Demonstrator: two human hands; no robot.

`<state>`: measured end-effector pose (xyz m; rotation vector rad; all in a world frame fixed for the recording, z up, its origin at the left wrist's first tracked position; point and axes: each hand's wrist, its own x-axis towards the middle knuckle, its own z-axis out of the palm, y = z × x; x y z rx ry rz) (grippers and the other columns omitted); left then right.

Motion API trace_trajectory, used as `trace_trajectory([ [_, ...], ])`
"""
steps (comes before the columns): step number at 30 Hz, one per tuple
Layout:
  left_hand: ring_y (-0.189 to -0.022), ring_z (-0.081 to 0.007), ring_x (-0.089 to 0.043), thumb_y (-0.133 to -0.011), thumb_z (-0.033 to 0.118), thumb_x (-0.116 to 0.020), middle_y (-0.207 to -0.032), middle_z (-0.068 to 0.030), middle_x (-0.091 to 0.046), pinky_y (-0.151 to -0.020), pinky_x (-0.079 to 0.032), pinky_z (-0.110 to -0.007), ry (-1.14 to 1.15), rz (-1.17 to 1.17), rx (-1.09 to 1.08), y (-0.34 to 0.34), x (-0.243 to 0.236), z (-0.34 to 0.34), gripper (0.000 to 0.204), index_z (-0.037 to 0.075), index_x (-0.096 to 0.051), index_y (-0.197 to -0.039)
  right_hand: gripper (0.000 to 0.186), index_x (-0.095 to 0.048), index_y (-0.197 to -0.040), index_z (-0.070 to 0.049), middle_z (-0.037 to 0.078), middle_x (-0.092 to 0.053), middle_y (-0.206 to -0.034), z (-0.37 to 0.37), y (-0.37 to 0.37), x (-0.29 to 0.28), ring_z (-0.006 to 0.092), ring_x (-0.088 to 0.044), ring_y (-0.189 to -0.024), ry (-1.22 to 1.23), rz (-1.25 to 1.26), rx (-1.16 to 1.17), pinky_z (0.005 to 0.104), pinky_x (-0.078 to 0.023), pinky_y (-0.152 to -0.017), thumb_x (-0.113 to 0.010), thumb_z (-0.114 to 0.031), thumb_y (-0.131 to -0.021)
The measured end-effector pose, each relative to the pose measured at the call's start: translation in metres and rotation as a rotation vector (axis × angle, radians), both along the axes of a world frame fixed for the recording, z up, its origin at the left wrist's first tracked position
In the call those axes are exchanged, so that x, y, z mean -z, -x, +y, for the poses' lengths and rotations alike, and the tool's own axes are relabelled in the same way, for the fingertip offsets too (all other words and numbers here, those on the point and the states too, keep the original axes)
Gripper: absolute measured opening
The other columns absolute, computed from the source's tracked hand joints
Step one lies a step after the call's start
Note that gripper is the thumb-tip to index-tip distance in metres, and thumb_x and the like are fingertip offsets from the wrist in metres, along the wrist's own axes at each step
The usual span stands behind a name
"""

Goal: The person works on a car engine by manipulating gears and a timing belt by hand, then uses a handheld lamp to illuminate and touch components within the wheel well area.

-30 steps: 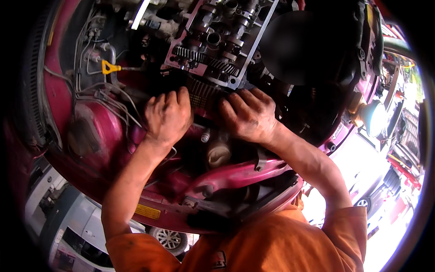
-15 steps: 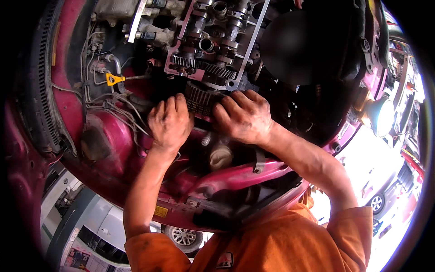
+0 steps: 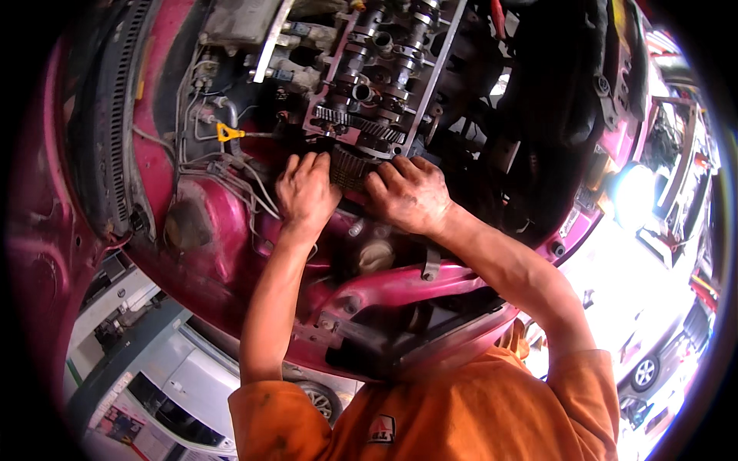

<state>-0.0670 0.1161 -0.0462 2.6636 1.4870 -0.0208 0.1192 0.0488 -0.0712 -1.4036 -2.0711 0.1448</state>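
A dark timing belt (image 3: 348, 177) lies over the toothed pulley (image 3: 355, 159) at the near end of the opened engine. My left hand (image 3: 307, 194) is closed at the belt's left side, its fingers curled over. On the other side, my right hand (image 3: 411, 196) is closed with knuckles up, against the belt's right edge. The fingertips and the lower runs of the belt are hidden. Just beyond the pulley are meshing gears (image 3: 383, 132) and two bare camshafts (image 3: 403, 73) in the cylinder head.
A yellow dipstick handle (image 3: 229, 132) and thin metal pipes (image 3: 223, 170) lie to the left. Nearer me are a round cap (image 3: 377, 256) and the pink front crossmember (image 3: 400, 288). Dark hoses and housings fill the right of the bay. Parked cars stand beyond.
The view has shifted, so the engine appears farther right. Both hands stay at the belt and pulley in nearly the same grip.
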Motion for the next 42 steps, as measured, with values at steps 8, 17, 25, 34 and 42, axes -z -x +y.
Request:
trace_trajectory([
  [8, -0.099, -0.031, -0.057, -0.063, 0.005, -0.069, -0.085, -0.0083, -0.066, -0.083, -0.045, -0.048, 0.01, 0.026, -0.066, 0.001, 0.017, 0.004, 0.012, 0.007, -0.064, -0.074, 0.031, -0.057, -0.08, -0.01, 0.004, -0.059, -0.077, 0.0, 0.0, -0.003, 0.0226, -0.062, -0.073, 0.05, -0.041, -0.03, 0.0375, -0.05, -0.059, -0.072, -0.037, -0.073],
  [17, -0.103, -0.0286, -0.057, -0.063, 0.005, -0.068, -0.084, -0.0081, -0.067, -0.092, -0.042, -0.047, -0.01, -0.014, -0.051, 0.007, 0.018, 0.003, 0.012, 0.007, -0.062, -0.074, 0.031, -0.056, -0.079, -0.012, 0.003, -0.058, -0.075, 0.0, 0.003, -0.008, 0.0225, -0.062, -0.071, 0.051, -0.09, -0.051, 0.0375, -0.051, -0.058, -0.074, -0.036, -0.073],
  [25, -0.101, -0.0262, -0.057, -0.065, 0.009, -0.067, -0.078, -0.0078, -0.068, -0.091, -0.039, -0.045, -0.075, -0.055, 0.0, 0.016, 0.016, 0.003, 0.004, 0.009, -0.066, -0.069, 0.032, -0.059, -0.082, -0.01, 0.007, -0.06, -0.072, 0.002, 0.01, -0.012, 0.025, -0.064, -0.064, 0.055, -0.07, -0.022, 0.0375, -0.052, -0.054, -0.077, -0.033, -0.068],
  [34, -0.103, -0.0303, -0.058, -0.066, 0.007, -0.064, -0.077, -0.0099, -0.067, -0.097, -0.037, -0.049, 0.009, -0.154, -0.123, 0.022, 0.033, 0.006, 0.005, 0.011, -0.062, -0.065, 0.026, -0.062, -0.081, -0.013, 0.005, -0.064, -0.071, 0.003, 0.015, -0.008, 0.0249, -0.065, -0.065, 0.083, -0.058, -0.005, 0.0391, -0.052, -0.056, -0.077, -0.032, -0.073],
  [42, -0.091, -0.0291, -0.061, -0.061, 0.006, -0.063, -0.072, -0.0096, -0.065, -0.088, -0.042, -0.049, 0.019, -0.297, -0.124, 0.017, 0.044, 0.007, 0.005, 0.011, -0.062, -0.062, 0.028, -0.062, -0.079, -0.016, 0.003, -0.065, -0.07, 0.003, 0.015, -0.006, 0.0251, -0.065, -0.06, 0.048, -0.045, 0.037, 0.0383, -0.052, -0.053, -0.08, -0.034, -0.07],
])
